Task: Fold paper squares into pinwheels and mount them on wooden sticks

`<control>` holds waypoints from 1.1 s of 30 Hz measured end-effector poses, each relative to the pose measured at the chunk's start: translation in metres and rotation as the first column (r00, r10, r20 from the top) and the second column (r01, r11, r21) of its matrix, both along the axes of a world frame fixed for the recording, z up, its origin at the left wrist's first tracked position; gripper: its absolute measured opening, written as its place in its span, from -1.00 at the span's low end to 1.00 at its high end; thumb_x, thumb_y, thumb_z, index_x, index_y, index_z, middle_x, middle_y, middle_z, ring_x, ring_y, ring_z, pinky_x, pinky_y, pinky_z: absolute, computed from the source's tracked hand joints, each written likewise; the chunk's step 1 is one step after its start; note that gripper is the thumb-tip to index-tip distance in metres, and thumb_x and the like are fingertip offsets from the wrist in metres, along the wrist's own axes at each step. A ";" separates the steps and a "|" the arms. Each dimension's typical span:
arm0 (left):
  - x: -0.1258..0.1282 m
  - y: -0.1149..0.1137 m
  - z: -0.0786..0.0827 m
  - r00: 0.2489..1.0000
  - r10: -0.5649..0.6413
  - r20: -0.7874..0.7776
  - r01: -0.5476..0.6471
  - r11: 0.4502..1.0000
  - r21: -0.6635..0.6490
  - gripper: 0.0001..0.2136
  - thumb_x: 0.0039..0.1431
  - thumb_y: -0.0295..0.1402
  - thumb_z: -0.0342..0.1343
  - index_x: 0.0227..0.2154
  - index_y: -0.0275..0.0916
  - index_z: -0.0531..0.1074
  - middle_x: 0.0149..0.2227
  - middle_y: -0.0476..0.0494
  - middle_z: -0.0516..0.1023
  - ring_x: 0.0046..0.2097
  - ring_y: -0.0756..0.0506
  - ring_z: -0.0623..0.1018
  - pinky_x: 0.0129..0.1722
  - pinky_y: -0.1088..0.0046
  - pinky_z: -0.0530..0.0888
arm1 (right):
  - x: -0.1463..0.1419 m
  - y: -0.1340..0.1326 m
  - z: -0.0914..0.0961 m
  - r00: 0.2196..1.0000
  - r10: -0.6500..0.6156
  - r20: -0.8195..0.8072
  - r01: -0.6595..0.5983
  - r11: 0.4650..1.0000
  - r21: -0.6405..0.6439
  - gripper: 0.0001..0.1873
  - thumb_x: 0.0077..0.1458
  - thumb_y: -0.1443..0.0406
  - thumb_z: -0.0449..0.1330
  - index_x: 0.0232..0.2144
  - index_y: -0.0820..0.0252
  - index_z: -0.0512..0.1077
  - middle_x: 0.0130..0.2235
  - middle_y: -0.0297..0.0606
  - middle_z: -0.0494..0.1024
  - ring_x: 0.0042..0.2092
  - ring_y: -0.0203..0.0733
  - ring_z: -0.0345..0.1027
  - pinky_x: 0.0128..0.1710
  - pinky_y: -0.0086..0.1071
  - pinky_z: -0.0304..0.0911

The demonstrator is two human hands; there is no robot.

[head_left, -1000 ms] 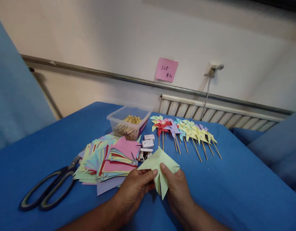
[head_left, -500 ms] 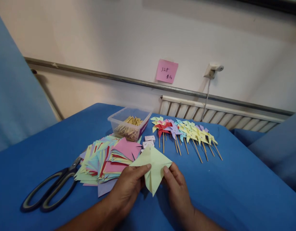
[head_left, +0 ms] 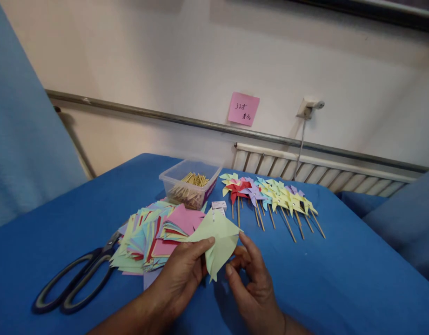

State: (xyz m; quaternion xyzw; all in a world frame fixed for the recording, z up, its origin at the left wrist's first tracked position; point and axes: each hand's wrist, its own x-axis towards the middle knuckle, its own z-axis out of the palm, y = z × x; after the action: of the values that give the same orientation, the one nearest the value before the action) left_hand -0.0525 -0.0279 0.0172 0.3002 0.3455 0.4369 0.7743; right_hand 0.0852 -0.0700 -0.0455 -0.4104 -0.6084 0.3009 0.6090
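A pale green square of paper (head_left: 219, 237) with cuts in from its corners is held up over the table, one corner pointing down. My left hand (head_left: 181, 272) is closed on its left side, thumb on the front and fingers behind. Beside the right corner, my right hand (head_left: 254, 284) has its thumb and fingers apart, the thumb off the sheet. Its index fingertip lies at that corner; whether it touches is hard to tell. Left of the sheet lies a pile of coloured paper squares (head_left: 144, 239), and behind it two small white boxes (head_left: 218, 204), one partly hidden.
Large dark-handled scissors (head_left: 85, 274) lie at left on the blue tablecloth (head_left: 326, 288). A clear plastic tub (head_left: 169, 179) holds thin wooden sticks (head_left: 191, 186). Several finished paper pinwheels (head_left: 279, 197) on sticks lie at the back right. A radiator (head_left: 312, 174) stands behind the table.
My right thumb has come off the front of the green paper and the right fingers have spread. The sheet has shifted slightly left and tilted in my left hand.
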 end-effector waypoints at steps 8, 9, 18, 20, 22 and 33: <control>0.002 -0.002 0.000 1.000 -0.005 -0.021 0.004 0.999 -0.037 -0.81 0.05 -0.36 0.14 -0.32 -0.34 0.55 -0.36 -0.21 0.62 -0.28 -0.15 0.54 -0.28 0.42 0.44 | 0.005 0.005 0.005 0.985 0.031 0.170 -0.045 0.996 0.079 -0.50 0.03 0.48 0.10 0.02 -0.01 0.27 -0.28 -0.34 0.45 -0.36 -0.32 0.32 -0.33 -0.42 0.29; 0.002 -0.002 -0.001 1.000 -0.008 -0.019 0.007 0.999 -0.038 -0.81 0.05 -0.35 0.14 -0.32 -0.34 0.55 -0.36 -0.21 0.62 -0.27 -0.15 0.54 -0.29 0.42 0.44 | 0.005 0.005 0.005 0.985 0.011 0.170 -0.026 0.996 0.087 -0.48 0.03 0.48 0.09 0.03 -0.01 0.26 -0.30 -0.35 0.45 -0.38 -0.32 0.31 -0.34 -0.42 0.29; -0.001 0.002 0.001 0.999 0.029 -0.014 -0.030 0.998 -0.051 -0.81 0.00 -0.34 0.18 -0.32 -0.32 0.55 -0.31 -0.20 0.62 -0.25 -0.16 0.55 -0.21 0.37 0.44 | 0.005 -0.001 0.010 0.965 0.057 0.257 -0.093 0.987 0.131 -0.39 0.05 0.50 0.07 0.13 -0.05 0.15 -0.30 -0.33 0.45 -0.35 -0.29 0.33 -0.34 -0.40 0.28; -0.001 0.002 0.001 0.999 0.031 -0.016 -0.032 0.999 -0.040 -0.81 0.00 -0.33 0.18 -0.33 -0.31 0.55 -0.30 -0.20 0.62 -0.25 -0.16 0.55 -0.21 0.37 0.44 | 0.006 -0.001 0.015 0.956 0.092 0.279 -0.121 0.989 0.088 -0.49 0.06 0.49 0.07 0.03 -0.03 0.27 -0.32 -0.33 0.46 -0.34 -0.27 0.33 -0.34 -0.40 0.26; 0.000 0.000 0.002 1.000 0.016 -0.025 -0.016 1.000 -0.019 -0.80 -0.02 -0.32 0.19 -0.33 -0.30 0.56 -0.30 -0.21 0.62 -0.24 -0.17 0.55 -0.21 0.37 0.43 | 0.008 0.001 0.017 0.961 0.087 0.262 -0.104 0.993 0.052 -0.61 0.05 0.48 0.08 -0.10 0.01 0.37 -0.34 -0.33 0.45 -0.34 -0.26 0.33 -0.34 -0.40 0.25; 0.008 -0.005 -0.001 0.993 0.001 -0.119 0.001 1.000 0.017 -0.72 -0.15 -0.37 0.28 -0.28 -0.28 0.55 -0.29 -0.18 0.62 -0.25 -0.16 0.55 -0.22 0.39 0.42 | 0.010 0.012 0.014 0.999 0.018 -0.043 -0.027 0.979 -0.200 -0.82 0.07 0.24 0.15 -0.52 0.19 0.34 -0.48 -0.38 0.34 -0.43 -0.31 0.20 -0.42 -0.43 0.14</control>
State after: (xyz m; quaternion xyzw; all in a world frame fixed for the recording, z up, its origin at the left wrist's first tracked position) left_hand -0.0443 -0.0331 0.0165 0.3321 0.3874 0.4211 0.7499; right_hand 0.0955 -0.0581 -0.0312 -0.4566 -0.5670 0.3758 0.5734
